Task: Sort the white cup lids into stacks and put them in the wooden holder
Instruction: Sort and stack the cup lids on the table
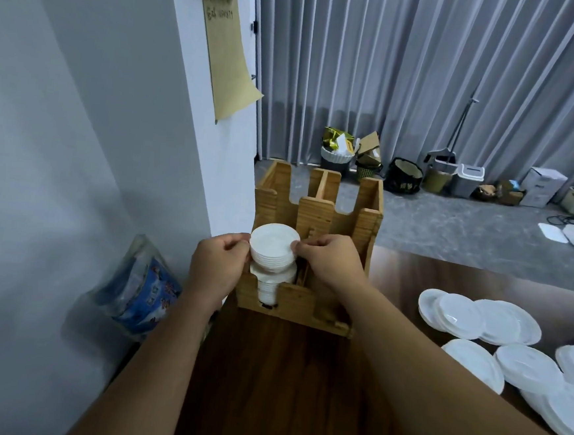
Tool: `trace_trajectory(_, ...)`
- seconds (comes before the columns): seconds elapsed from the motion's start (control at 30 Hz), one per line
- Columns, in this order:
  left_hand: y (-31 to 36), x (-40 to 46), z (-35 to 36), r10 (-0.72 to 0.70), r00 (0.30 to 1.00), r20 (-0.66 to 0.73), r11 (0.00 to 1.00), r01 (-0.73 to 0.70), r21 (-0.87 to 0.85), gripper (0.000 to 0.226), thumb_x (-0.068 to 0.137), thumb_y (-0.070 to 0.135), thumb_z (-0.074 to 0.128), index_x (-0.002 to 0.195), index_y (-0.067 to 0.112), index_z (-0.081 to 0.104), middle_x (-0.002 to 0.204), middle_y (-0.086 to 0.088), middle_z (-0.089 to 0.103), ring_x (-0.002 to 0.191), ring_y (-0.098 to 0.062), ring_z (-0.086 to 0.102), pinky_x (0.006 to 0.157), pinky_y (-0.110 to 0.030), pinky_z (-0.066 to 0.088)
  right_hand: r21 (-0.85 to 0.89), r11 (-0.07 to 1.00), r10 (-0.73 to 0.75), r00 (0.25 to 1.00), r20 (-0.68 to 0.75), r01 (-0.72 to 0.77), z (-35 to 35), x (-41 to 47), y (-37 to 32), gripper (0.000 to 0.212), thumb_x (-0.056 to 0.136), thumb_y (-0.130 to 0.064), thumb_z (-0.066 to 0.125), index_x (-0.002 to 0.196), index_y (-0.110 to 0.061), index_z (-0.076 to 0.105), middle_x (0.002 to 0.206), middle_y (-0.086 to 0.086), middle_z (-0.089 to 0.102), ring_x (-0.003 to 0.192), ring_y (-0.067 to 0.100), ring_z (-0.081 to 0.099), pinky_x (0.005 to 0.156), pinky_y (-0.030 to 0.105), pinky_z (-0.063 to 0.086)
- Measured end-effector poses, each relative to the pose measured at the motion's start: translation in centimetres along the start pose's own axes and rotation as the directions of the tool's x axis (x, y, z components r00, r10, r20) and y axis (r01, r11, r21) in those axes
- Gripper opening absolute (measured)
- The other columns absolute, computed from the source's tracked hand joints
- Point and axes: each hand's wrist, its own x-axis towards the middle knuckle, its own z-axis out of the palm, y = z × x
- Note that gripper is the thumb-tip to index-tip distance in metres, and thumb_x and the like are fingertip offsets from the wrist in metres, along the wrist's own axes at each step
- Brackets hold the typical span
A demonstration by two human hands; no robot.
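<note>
Lid stack [274,247] between both hands [275,261]

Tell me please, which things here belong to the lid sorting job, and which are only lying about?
Belong to the job:
stack of lids, held by left hand and right hand
lids in holder
wooden holder
loose lids on table

Lying about:
blue bag
brown paper on wall
bins and boxes by curtain

Grey curtains [427,74], carpeted floor [466,231], wooden table [282,388]
</note>
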Motion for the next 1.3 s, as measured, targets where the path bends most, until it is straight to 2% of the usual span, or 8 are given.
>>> trace_trajectory(0.13,0.3,-0.3,-0.4,0.132,0.991,0.036,0.949,-0.137,0.285,0.032,0.107,0.031,0.064,0.132,0.015,0.078,0.125,-0.003,0.079,0.086,-0.005,0.065,0.061,-0.009,0.041,-0.026,1.0,0.003,1.0,-0.012,-0.003,0.2,0.0,0.4,0.013,0.096,-0.034,0.083,0.101,-0.023,0.081,0.092,-0.006,0.076,0.078,0.009,0.069,0.058,0.02,0.052)
trace_trajectory(0.23,0.3,-0.6,-0.8,0.188,0.981,0.042,0.925,-0.191,0.328,0.032,0.106,0.028,0.067,0.134,0.016,0.075,0.135,-0.004,0.074,0.097,-0.006,0.061,0.066,-0.008,0.039,0.027,1.0,-0.005,0.999,-0.047,0.006,0.2,-0.2,1.1,0.018,0.093,-0.036,0.085,0.1,-0.022,0.076,0.093,-0.004,0.077,0.08,0.011,0.07,0.059,0.022,0.05)
trace_trajectory(0.33,0.0,-1.1,-0.5,0.323,0.936,0.14,0.867,-0.352,0.353,0.031,0.102,0.017,0.07,0.133,0.022,0.074,0.135,0.0,0.069,0.087,-0.003,0.058,0.07,-0.008,0.044,0.056,0.998,-0.008,0.998,-0.062,0.012,0.1,-0.3,1.6,0.015,0.096,-0.037,0.08,0.1,-0.023,0.074,0.093,-0.002,0.079,0.08,0.012,0.071,0.059,0.023,0.051)
trace_trajectory(0.47,-0.4,-1.2,0.2,0.279,0.825,0.492,0.729,-0.515,0.451,0.049,0.098,0.026,0.072,0.146,0.033,0.065,0.151,0.01,0.059,0.115,-0.006,0.058,0.091,-0.018,0.047,0.061,0.998,-0.005,0.998,-0.063,0.008,0.1,-0.4,2.1,0.012,0.102,-0.035,0.072,0.098,-0.024,0.074,0.091,-0.001,0.079,0.084,0.017,0.075,0.065,0.027,0.057)
trace_trajectory(0.57,0.0,-0.9,0.8,0.251,0.83,0.497,0.611,-0.534,0.584,0.048,0.099,0.039,0.075,0.146,0.037,0.064,0.151,0.008,0.063,0.126,-0.019,0.064,0.098,-0.031,0.05,0.081,0.997,0.0,0.999,-0.053,0.004,0.1,-0.7,2.4,0.015,0.103,-0.036,0.069,0.097,-0.023,0.075,0.087,-0.001,0.079,0.082,0.015,0.074,0.068,0.029,0.057)
trace_trajectory(0.77,0.7,-0.5,1.0,0.263,0.831,0.49,0.451,-0.555,0.699,0.04,0.104,0.039,0.069,0.143,0.044,0.066,0.144,0.005,0.069,0.122,-0.024,0.068,0.097,-0.038,0.055,0.132,0.991,0.019,0.999,-0.028,-0.015,0.0,-1.1,2.6,0.022,0.105,-0.037,0.067,0.098,-0.018,0.075,0.088,0.003,0.08,0.081,0.017,0.075,0.077,0.036,0.063)
trace_trajectory(1.13,0.0,-1.2,0.4,0.22,0.855,0.469,0.53,-0.509,0.678,0.038,0.106,0.043,0.064,0.144,0.048,0.064,0.142,0.002,0.072,0.119,-0.024,0.07,0.097,-0.035,0.057,0.123,0.992,0.004,1.0,-0.014,-0.002,-0.8,-2.2,2.5,0.027,0.106,-0.04,0.065,0.096,-0.018,0.076,0.084,0.001,0.078,0.084,0.02,0.074,0.088,0.043,0.064)
trace_trajectory(1.3,0.0,-1.4,0.1,0.192,0.858,0.476,0.614,-0.484,0.624,0.046,0.106,0.028,0.066,0.149,0.044,0.061,0.151,0.0,0.065,0.123,-0.023,0.067,0.095,-0.03,0.053,0.085,0.996,-0.002,1.0,-0.022,0.004,-1.4,-3.2,1.8,0.027,0.106,-0.042,0.065,0.096,-0.019,0.076,0.08,-0.002,0.077,0.08,0.014,0.074,0.075,0.032,0.054)
